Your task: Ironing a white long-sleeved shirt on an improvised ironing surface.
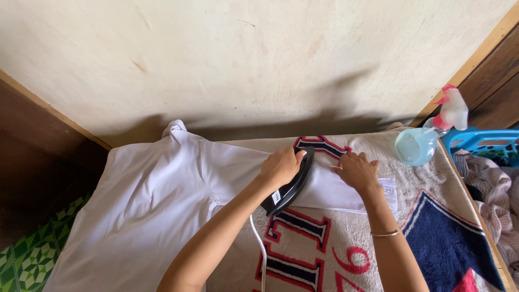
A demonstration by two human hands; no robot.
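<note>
On the padded table, at about the centre of the view, we see the left hand [281, 166] clenched around the handle of a black iron [291, 186], whose sole lies on the sleeve [330, 190] of a white shirt [157, 205]. The right hand [357, 170], at roughly 3 o'clock from the iron, lies flat with fingers spread on the sleeve near its cuff, pressing the cloth rather than gripping it. The rest of the shirt spreads away toward 9 o'clock, its collar [174, 128] up at 11 o'clock near the wall [243, 54]. We judge the iron to be heavy, rigid and hot underneath, so the handle on top is the only safe place to hold it; its white cord [260, 249] trails toward 6 o'clock and could drag. The shirt looks light, soft and limp, apt to wrinkle or slide on the patterned blanket [432, 238], so it is best held flat under a palm or pinched at a seam or cuff. At 2 o'clock stands a spray bottle [424, 138], beside a blue basket [481, 143] with more clothes [494, 194].
</note>
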